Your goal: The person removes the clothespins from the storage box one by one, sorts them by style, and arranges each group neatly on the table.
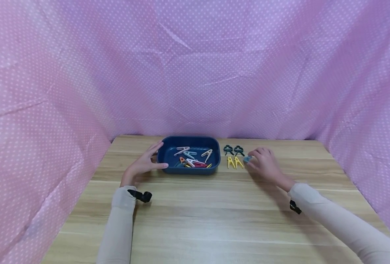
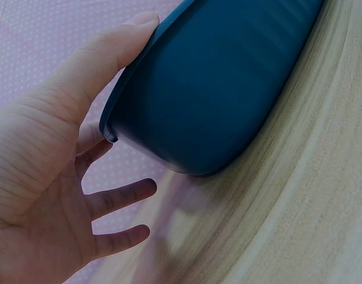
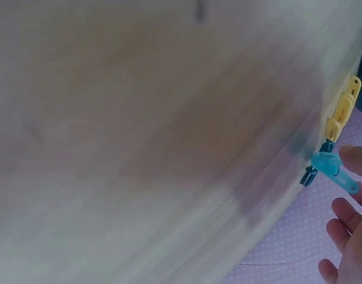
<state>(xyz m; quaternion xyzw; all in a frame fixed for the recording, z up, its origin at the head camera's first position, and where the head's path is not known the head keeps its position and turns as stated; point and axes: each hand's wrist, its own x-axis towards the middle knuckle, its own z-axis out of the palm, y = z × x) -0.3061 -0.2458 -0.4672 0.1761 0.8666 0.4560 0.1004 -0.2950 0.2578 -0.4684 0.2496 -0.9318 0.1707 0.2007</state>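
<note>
A dark blue plastic basin (image 1: 190,171) stands near the table's far edge with several coloured clothespins (image 1: 199,165) lying in it. My left hand (image 1: 144,163) spans the basin's left end. Its thumb rests on the rim, as the left wrist view shows, while its other fingers are spread. To the right of the basin, my right hand (image 1: 265,163) pinches a light blue clothespin (image 3: 333,168) between thumb and finger, low over the wood. Left of that hand lie two yellow clothespins (image 1: 230,162) side by side. Behind these are two dark green clips (image 1: 228,149) with rounded, open-shaped ends.
The wood-grain table (image 1: 195,220) stretches in front of the basin toward me. A pink dotted cloth (image 1: 195,73) hangs behind the far edge and along both sides. Each sleeve cuff carries a black strap (image 1: 139,195).
</note>
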